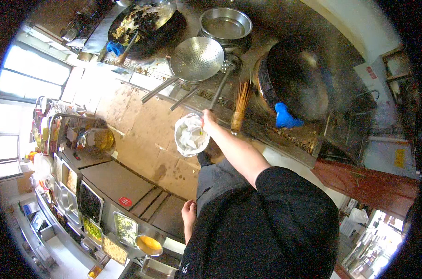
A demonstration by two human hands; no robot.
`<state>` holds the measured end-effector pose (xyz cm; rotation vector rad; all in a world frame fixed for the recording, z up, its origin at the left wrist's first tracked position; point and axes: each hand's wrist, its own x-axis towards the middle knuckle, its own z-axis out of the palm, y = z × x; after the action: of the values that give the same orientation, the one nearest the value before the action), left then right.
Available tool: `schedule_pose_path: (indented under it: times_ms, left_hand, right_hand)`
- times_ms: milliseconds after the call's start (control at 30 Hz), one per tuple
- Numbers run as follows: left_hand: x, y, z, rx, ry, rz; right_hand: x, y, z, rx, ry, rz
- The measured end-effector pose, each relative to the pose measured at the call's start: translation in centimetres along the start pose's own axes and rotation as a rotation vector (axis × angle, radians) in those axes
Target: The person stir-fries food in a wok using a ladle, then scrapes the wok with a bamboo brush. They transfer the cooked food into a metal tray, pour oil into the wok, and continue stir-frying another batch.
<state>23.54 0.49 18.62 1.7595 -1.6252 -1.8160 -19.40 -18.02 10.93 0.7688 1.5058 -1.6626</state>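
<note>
My right hand (pixel 208 119) is at the rim of a round bin lined with a white plastic bag (pixel 191 136). Its fingers are bent, and whether they grip the bag or something else cannot be told. The end of a long metal utensil handle (pixel 219 89) lies close by the hand. Low beside my dark trousers hangs my left hand (pixel 189 211), fingers loosely curled, with nothing visible in it. Above the bin, a perforated metal strainer (pixel 197 59) rests on the stove edge, and a bamboo wok brush (pixel 239 108) lies to its right.
A large wok (pixel 301 83) with a blue cloth (pixel 286 117) stands right; another wok holds food (pixel 137 24) at upper left. A metal pan (pixel 226 23) sits between them. Left are a counter (pixel 116 178), food trays (pixel 125 226) and an oil container (pixel 98 138).
</note>
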Motion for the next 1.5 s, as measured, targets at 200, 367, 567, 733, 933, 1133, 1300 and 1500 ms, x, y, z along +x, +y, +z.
schedule_pose_path:
  times_ms: [200,367,567,733,933,1133,1300,1500]
  left_hand:
    - [6.3,0.2,-4.5,0.171,-0.126,0.076]
    - [11.3,0.6,-6.5,0.139,-0.222,0.086]
    - [14.8,4.1,-6.4,0.32,-0.336,0.172]
    - [18.6,4.9,-4.2,0.404,-0.401,0.21]
    - [22.2,5.5,-1.1,0.406,-0.541,0.334]
    - [21.4,7.7,1.4,0.403,-0.586,0.275]
    - [21.1,7.5,2.5,0.453,-0.595,0.313]
    - [21.0,4.5,2.0,0.429,-0.588,0.265]
  right_hand:
    - [-3.6,-4.5,-3.7,0.134,-0.02,0.006]
    - [-3.5,-7.5,-5.5,0.065,0.005,-0.049]
    - [-6.2,-4.0,-11.7,-0.767,0.548,-1.077]
    - [-13.6,-8.1,-18.1,-0.679,0.645,-1.074]
    - [-17.2,-14.1,-27.1,-0.607,0.477,-1.148]
    - [-16.1,-22.4,-37.4,-1.052,0.721,-0.817]
    - [-13.0,-24.3,-41.1,-1.182,0.773,-0.538]
    - [-17.5,-23.5,-39.3,-0.416,-0.036,-0.22]
